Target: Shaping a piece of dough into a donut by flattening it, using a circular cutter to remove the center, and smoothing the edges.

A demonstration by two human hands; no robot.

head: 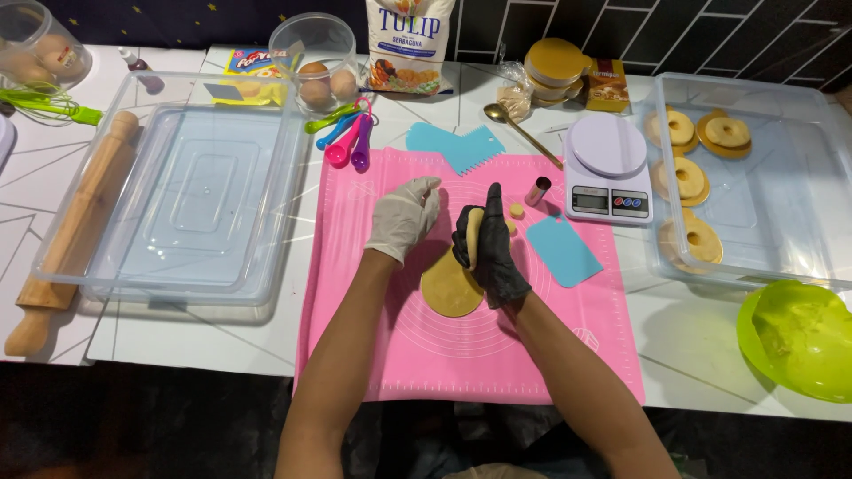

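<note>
My left hand [404, 217], in a white glove, hovers with curled fingers over the pink silicone mat [461, 355], holding nothing. My right hand [491, 253], in a black glove, grips a piece of yellow dough [475, 235] upright. Just below both hands a flat round disc of yellow dough [448, 288] lies on the mat. Small dough bits [516, 211] and a small pink cylinder cutter [537, 191] sit to the right of my hands.
A clear tray [754, 257] at right holds ring-shaped dough pieces. A white kitchen scale [608, 168], blue scrapers [562, 251], measuring spoons [348, 142], an empty clear tray [80, 266], a wooden rolling pin [75, 231], a green bowl [799, 337], eggs and a flour bag surround the mat.
</note>
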